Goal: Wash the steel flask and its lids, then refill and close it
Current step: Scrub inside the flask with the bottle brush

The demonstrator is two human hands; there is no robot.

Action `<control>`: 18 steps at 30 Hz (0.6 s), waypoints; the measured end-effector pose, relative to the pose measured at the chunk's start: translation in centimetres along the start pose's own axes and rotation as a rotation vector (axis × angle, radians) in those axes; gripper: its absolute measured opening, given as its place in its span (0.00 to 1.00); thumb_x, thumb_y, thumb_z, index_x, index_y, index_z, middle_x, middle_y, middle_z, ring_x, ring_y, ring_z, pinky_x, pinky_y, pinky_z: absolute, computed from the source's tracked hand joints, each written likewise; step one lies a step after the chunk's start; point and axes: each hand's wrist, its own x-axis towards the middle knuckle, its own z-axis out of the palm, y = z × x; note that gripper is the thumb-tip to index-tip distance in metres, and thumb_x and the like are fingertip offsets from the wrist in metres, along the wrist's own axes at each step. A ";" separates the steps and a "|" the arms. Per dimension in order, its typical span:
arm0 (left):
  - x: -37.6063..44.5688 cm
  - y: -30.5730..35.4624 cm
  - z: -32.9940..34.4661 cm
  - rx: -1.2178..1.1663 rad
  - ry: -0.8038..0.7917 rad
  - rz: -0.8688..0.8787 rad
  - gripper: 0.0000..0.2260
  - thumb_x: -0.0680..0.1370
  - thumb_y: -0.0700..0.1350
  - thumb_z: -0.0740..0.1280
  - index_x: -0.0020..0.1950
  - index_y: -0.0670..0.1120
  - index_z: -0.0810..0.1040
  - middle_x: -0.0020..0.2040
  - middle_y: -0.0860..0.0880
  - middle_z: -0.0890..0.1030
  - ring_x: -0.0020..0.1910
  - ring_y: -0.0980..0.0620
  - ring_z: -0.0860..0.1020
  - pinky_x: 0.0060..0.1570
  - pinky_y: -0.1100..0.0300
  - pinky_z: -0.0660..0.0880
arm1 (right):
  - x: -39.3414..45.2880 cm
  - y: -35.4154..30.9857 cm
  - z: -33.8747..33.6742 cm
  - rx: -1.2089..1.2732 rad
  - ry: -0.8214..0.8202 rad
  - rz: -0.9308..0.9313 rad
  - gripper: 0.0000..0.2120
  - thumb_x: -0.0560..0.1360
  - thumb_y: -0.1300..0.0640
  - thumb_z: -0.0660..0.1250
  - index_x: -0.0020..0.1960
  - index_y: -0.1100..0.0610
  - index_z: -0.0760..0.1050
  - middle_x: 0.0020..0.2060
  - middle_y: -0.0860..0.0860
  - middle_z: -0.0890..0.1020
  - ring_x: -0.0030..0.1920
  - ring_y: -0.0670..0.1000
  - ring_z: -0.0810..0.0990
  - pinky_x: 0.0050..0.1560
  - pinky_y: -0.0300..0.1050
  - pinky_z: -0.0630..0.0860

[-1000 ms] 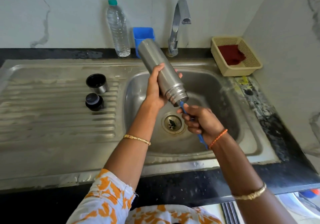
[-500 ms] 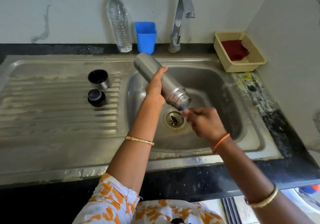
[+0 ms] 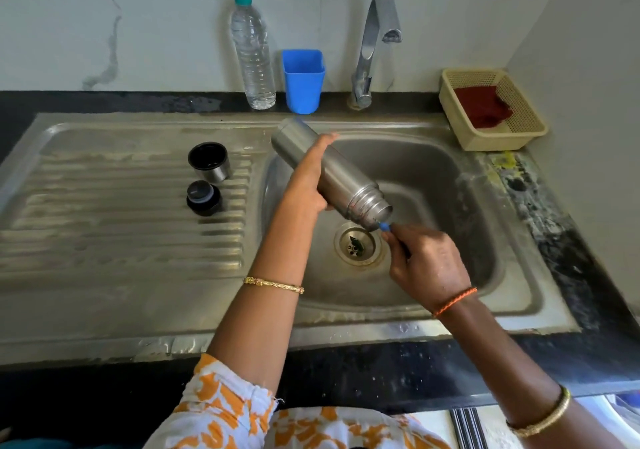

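Note:
My left hand (image 3: 306, 180) grips the steel flask (image 3: 341, 180) around its middle, holding it tilted over the sink basin (image 3: 443, 178) with its open mouth pointing down to the right. My right hand (image 3: 427, 261) grips the blue handle of a bottle brush (image 3: 384, 226); only a short blue stub shows at the flask's mouth, the brush end hidden inside. The steel cup lid (image 3: 210, 161) stands open side up on the drainboard (image 3: 104, 213). In front of it sits the black inner stopper (image 3: 203, 197).
A clear water bottle (image 3: 252, 53) with a green cap and a blue plastic cup (image 3: 303, 81) stand on the black ledge behind the sink, left of the tap (image 3: 372, 46). A cream basket (image 3: 491, 109) holding a red cloth sits at the right. The drain (image 3: 356, 246) lies under the flask.
The flask has come lower and tilted flatter over the basin. My right hand has pushed the brush deeper into it, so much less blue handle shows.

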 end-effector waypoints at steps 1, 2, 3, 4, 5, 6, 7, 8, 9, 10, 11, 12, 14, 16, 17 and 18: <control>0.2 -0.3 0.0 -0.037 0.016 0.006 0.26 0.69 0.52 0.75 0.61 0.43 0.72 0.50 0.42 0.80 0.48 0.44 0.80 0.47 0.47 0.78 | 0.2 -0.6 -0.3 0.071 -0.030 0.048 0.10 0.75 0.57 0.64 0.40 0.60 0.80 0.28 0.54 0.78 0.26 0.54 0.74 0.28 0.48 0.73; 0.4 -0.7 -0.1 -0.082 0.012 0.024 0.27 0.69 0.52 0.75 0.62 0.42 0.73 0.50 0.42 0.81 0.48 0.44 0.80 0.48 0.47 0.79 | 0.7 -1.1 -0.8 0.243 -0.078 0.175 0.10 0.76 0.58 0.65 0.39 0.61 0.81 0.26 0.55 0.76 0.23 0.51 0.71 0.25 0.44 0.69; 0.5 -1.1 -0.3 -0.136 -0.016 0.049 0.27 0.70 0.51 0.75 0.64 0.42 0.72 0.50 0.42 0.81 0.48 0.44 0.81 0.50 0.47 0.79 | 1.2 -1.4 -1.3 0.540 -0.157 0.375 0.10 0.76 0.58 0.65 0.40 0.62 0.81 0.24 0.54 0.73 0.20 0.47 0.66 0.21 0.39 0.64; 0.6 -1.5 -0.4 -0.202 -0.072 0.076 0.27 0.70 0.51 0.73 0.65 0.41 0.72 0.50 0.43 0.81 0.48 0.45 0.81 0.49 0.48 0.79 | 1.6 -1.4 -2.0 0.925 -0.270 0.594 0.11 0.77 0.58 0.64 0.41 0.62 0.80 0.24 0.53 0.69 0.19 0.44 0.61 0.18 0.36 0.57; 0.6 -1.8 -0.5 -0.270 -0.146 0.103 0.27 0.71 0.51 0.72 0.66 0.40 0.71 0.49 0.42 0.80 0.47 0.45 0.81 0.48 0.49 0.79 | 1.8 -1.5 -2.7 1.264 -0.395 0.770 0.10 0.76 0.58 0.62 0.42 0.63 0.78 0.25 0.50 0.66 0.18 0.42 0.57 0.17 0.32 0.51; 0.5 -1.8 -0.5 -0.331 -0.219 0.131 0.26 0.71 0.52 0.70 0.65 0.40 0.71 0.49 0.42 0.80 0.47 0.45 0.81 0.48 0.50 0.79 | 1.9 -1.3 -3.2 1.472 -0.485 0.851 0.10 0.75 0.57 0.61 0.43 0.63 0.76 0.25 0.48 0.65 0.18 0.41 0.56 0.17 0.31 0.49; 0.4 -1.7 -0.7 -0.365 -0.277 0.151 0.25 0.71 0.52 0.70 0.64 0.41 0.72 0.49 0.42 0.79 0.48 0.45 0.80 0.50 0.50 0.78 | 1.9 -1.3 -3.4 1.576 -0.532 0.861 0.10 0.74 0.56 0.60 0.43 0.63 0.75 0.25 0.47 0.64 0.18 0.40 0.56 0.17 0.31 0.47; 0.4 -1.4 -0.8 -0.356 -0.314 0.158 0.25 0.71 0.52 0.70 0.64 0.42 0.72 0.51 0.42 0.78 0.51 0.44 0.79 0.52 0.49 0.78 | 1.9 -1.4 -3.5 1.605 -0.540 0.838 0.10 0.74 0.56 0.59 0.44 0.63 0.74 0.25 0.47 0.64 0.18 0.40 0.56 0.17 0.31 0.47; 0.4 -1.1 -1.1 -0.322 -0.325 0.154 0.26 0.71 0.53 0.71 0.65 0.42 0.71 0.52 0.42 0.78 0.53 0.44 0.78 0.53 0.48 0.77 | 1.8 -1.4 -3.5 1.566 -0.502 0.815 0.11 0.74 0.56 0.60 0.44 0.63 0.75 0.24 0.47 0.64 0.18 0.40 0.56 0.18 0.31 0.48; 0.3 -0.7 -1.5 -0.255 -0.304 0.146 0.28 0.71 0.54 0.72 0.66 0.43 0.71 0.54 0.43 0.78 0.55 0.45 0.78 0.53 0.48 0.77 | 1.7 -1.5 -3.2 1.458 -0.417 0.776 0.11 0.76 0.57 0.61 0.43 0.64 0.76 0.24 0.48 0.65 0.18 0.41 0.57 0.18 0.30 0.50; 0.3 -0.3 -1.9 -0.173 -0.247 0.141 0.30 0.71 0.54 0.73 0.68 0.43 0.70 0.56 0.43 0.78 0.56 0.45 0.78 0.52 0.48 0.78 | 1.5 -1.6 -3.0 1.303 -0.307 0.712 0.10 0.77 0.58 0.62 0.42 0.64 0.78 0.23 0.48 0.66 0.18 0.41 0.58 0.18 0.31 0.52; 0.1 0.1 -2.2 -0.095 -0.171 0.141 0.30 0.72 0.54 0.73 0.69 0.44 0.69 0.57 0.43 0.78 0.57 0.46 0.78 0.51 0.49 0.78 | 1.4 -1.5 -2.6 1.104 -0.178 0.620 0.10 0.77 0.59 0.64 0.42 0.62 0.80 0.22 0.47 0.68 0.18 0.42 0.60 0.18 0.33 0.55; -0.4 0.9 -2.4 -0.004 -0.087 0.142 0.27 0.73 0.50 0.72 0.68 0.44 0.67 0.56 0.43 0.78 0.54 0.46 0.79 0.47 0.51 0.79 | 1.0 -0.9 -1.6 0.580 0.059 0.341 0.09 0.76 0.58 0.67 0.41 0.59 0.83 0.21 0.46 0.74 0.20 0.45 0.69 0.22 0.37 0.63; -0.9 1.5 -1.6 0.020 -0.068 0.130 0.24 0.72 0.49 0.73 0.64 0.45 0.68 0.53 0.42 0.78 0.51 0.44 0.79 0.46 0.48 0.78 | 0.8 -0.5 -1.0 0.214 0.177 0.100 0.08 0.74 0.57 0.67 0.40 0.59 0.82 0.25 0.51 0.79 0.24 0.49 0.74 0.26 0.44 0.70; -1.0 1.7 -1.0 0.012 -0.047 0.117 0.25 0.71 0.49 0.74 0.63 0.45 0.68 0.53 0.42 0.78 0.51 0.43 0.79 0.47 0.46 0.78 | 0.8 -0.4 -0.8 0.132 0.181 0.033 0.08 0.73 0.58 0.66 0.40 0.60 0.82 0.26 0.53 0.79 0.25 0.52 0.75 0.27 0.48 0.73; -1.0 1.7 -0.5 -0.003 -0.026 0.107 0.26 0.70 0.49 0.75 0.63 0.45 0.68 0.52 0.41 0.79 0.50 0.43 0.79 0.49 0.44 0.77 | 0.9 -0.5 -0.6 0.109 0.168 0.008 0.08 0.73 0.58 0.66 0.40 0.61 0.81 0.27 0.54 0.79 0.26 0.54 0.76 0.27 0.49 0.74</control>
